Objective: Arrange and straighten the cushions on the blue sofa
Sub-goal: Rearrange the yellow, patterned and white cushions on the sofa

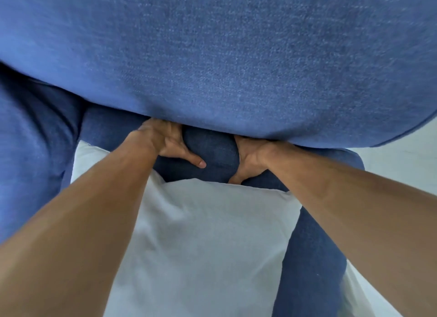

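Left hand [165, 142] and right hand [250, 159] both in, side by side, right under the lower edge of the big blue cushion [224, 56]. Clamped from either side on a dark blue bulge [212, 151] squeezed between them: left thumb laid across its front, right thumb down its flank, fingers of both tucked out of sight up behind, beneath the cushion. Firm grasp on both sides, then. Part of the cushion or part of the seat, that bulge? Impossible to tell. Above the hands, nothing but cushion, looming over, filling the whole upper view and sagging onto the knuckles. Just below the hands, between the two bare forearms, a white pillow [201, 234], lying flat, top edge touching the bulge. Off beyond the left hand, and down past the right wrist, more of the blue sofa [30, 163].
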### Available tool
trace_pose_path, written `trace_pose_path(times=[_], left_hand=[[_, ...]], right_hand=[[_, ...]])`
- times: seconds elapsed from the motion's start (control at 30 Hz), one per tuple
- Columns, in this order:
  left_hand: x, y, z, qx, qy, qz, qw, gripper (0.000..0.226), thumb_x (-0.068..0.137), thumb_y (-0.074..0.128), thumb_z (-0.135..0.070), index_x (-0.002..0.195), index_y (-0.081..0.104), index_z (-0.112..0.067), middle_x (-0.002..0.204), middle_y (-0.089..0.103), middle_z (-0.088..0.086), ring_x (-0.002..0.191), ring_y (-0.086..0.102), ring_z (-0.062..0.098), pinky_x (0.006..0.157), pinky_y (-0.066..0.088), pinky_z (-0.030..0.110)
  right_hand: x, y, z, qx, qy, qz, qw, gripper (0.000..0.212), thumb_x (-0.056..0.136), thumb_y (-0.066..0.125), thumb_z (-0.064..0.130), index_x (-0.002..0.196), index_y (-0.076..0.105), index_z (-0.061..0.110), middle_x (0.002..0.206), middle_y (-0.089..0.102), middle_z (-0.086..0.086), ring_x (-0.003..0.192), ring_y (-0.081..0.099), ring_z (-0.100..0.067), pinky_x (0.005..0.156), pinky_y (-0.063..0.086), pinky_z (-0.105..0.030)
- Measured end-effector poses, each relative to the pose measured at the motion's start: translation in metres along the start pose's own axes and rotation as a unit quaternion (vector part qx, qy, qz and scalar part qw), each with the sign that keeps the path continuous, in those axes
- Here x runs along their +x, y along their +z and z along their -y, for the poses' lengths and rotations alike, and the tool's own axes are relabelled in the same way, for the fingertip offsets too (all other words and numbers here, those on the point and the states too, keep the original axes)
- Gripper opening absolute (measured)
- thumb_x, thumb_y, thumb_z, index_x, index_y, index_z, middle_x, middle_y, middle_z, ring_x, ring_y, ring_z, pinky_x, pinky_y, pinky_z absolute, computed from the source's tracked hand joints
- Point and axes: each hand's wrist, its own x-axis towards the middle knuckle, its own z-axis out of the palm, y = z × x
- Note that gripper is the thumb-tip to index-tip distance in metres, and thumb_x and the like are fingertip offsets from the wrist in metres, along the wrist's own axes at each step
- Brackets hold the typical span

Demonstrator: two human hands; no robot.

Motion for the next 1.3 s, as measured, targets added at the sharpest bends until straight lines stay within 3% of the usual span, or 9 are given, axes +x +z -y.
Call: trace_pose_path(times=[0.1,0.2,0.37,0.5,0.67,0.83,1.03,1.2,1.3], left_hand=[[-0.017,-0.003,-0.001,-0.044,-0.013,-0.041,0.998,0.126,0.047,0.073,-0.079,0.150,0.029,-0.022,0.154,0.032,0.003,0.142,0.029,0.023,0.116,0.022,0.031],[-0.038,-0.007,0.005,-0.062,-0.035,-0.029,0.997,0.087,0.059,0.077,-0.067,0.129,0.058,-0.019,0.132,0.058,0.004,0.121,0.052,0.025,0.102,0.042,0.032],[-0.060,-0.006,0.013,-0.098,-0.044,-0.092,0.990,0.030,0.086,0.065,-0.020,0.115,0.069,-0.025,0.127,0.061,0.003,0.116,0.056,0.028,0.096,0.045,0.031],[-0.076,-0.002,0.017,-0.152,-0.091,-0.116,0.977,0.031,0.089,0.059,-0.015,0.115,0.069,-0.029,0.124,0.059,0.008,0.112,0.058,0.032,0.096,0.046,0.033],[-0.103,-0.006,0.008,-0.179,-0.116,-0.161,0.964,0.030,0.092,0.054,-0.012,0.114,0.069,-0.025,0.116,0.060,0.012,0.104,0.060,0.031,0.088,0.049,0.031],[-0.132,-0.026,-0.001,-0.224,-0.128,-0.197,0.946,0.033,0.091,0.056,-0.010,0.118,0.068,-0.024,0.119,0.061,0.009,0.108,0.058,0.026,0.088,0.049,0.030],[-0.208,-0.065,-0.015,-0.289,-0.174,-0.216,0.916,0.037,0.090,0.050,-0.005,0.115,0.069,-0.025,0.119,0.058,0.009,0.101,0.060,0.030,0.075,0.050,0.031],[-0.334,-0.136,-0.011,-0.305,-0.243,-0.294,0.873,0.032,0.089,0.046,-0.007,0.107,0.069,-0.019,0.114,0.055,0.012,0.098,0.057,0.034,0.069,0.046,0.034],[-0.378,-0.163,-0.010,-0.296,-0.260,-0.309,0.865,0.028,0.088,0.049,-0.011,0.103,0.070,-0.023,0.113,0.058,0.008,0.098,0.057,0.032,0.070,0.047,0.031]], right_hand=[[-0.039,-0.016,0.016,-0.051,0.024,-0.003,0.998,0.094,0.054,0.081,0.064,0.131,0.046,0.023,0.125,0.053,0.005,0.114,0.052,-0.021,0.096,0.042,-0.032],[-0.057,-0.019,0.026,-0.064,0.014,-0.004,0.998,0.060,0.073,0.076,0.049,0.120,0.058,0.016,0.111,0.060,-0.001,0.097,0.058,-0.022,0.079,0.045,-0.030],[-0.080,-0.021,0.029,-0.060,0.007,-0.096,0.994,0.042,0.087,0.068,0.025,0.125,0.057,0.011,0.126,0.057,-0.010,0.113,0.058,-0.028,0.088,0.047,-0.033],[-0.086,-0.021,0.029,-0.039,0.012,-0.150,0.988,0.032,0.093,0.051,0.002,0.122,0.060,0.008,0.126,0.057,-0.015,0.114,0.056,-0.032,0.091,0.046,-0.035],[-0.109,-0.024,0.035,-0.045,-0.012,-0.176,0.983,0.028,0.090,0.052,-0.001,0.113,0.063,0.009,0.116,0.059,-0.015,0.108,0.059,-0.032,0.078,0.047,-0.032],[-0.140,-0.049,0.046,-0.048,-0.030,-0.196,0.979,0.030,0.085,0.045,-0.009,0.067,0.035,0.012,0.072,0.032,-0.004,0.081,0.045,-0.029,0.067,0.038,-0.030],[-0.207,-0.103,0.058,-0.098,-0.073,-0.229,0.966,0.033,0.079,0.042,-0.015,0.062,0.029,0.011,0.069,0.028,-0.004,0.055,0.031,-0.017,0.045,0.025,-0.027],[-0.320,-0.186,0.103,-0.145,-0.164,-0.298,0.929,0.030,0.066,0.035,-0.018,0.061,0.029,0.011,0.064,0.029,-0.004,0.051,0.026,-0.016,0.043,0.022,-0.024],[-0.357,-0.220,0.121,-0.175,-0.204,-0.333,0.904,0.032,0.078,0.041,-0.015,0.061,0.032,0.010,0.065,0.032,-0.005,0.058,0.039,-0.022,0.045,0.026,-0.026]])
